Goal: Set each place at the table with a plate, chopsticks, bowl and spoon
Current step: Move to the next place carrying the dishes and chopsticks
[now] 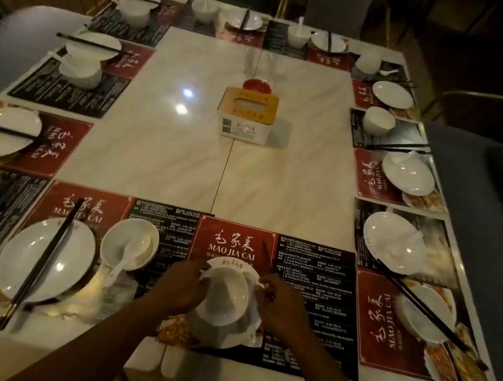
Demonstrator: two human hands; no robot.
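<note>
Left hand (184,285), right hand (280,304): 2 hands grip bowl (223,298) over plate (231,264).

"MAO JIA CAI" printed on red placemats (233,246).

white bowl (222,296), black chopsticks (39,264), red-and-black placemat (233,239), marbled cream table (185,148)
</note>
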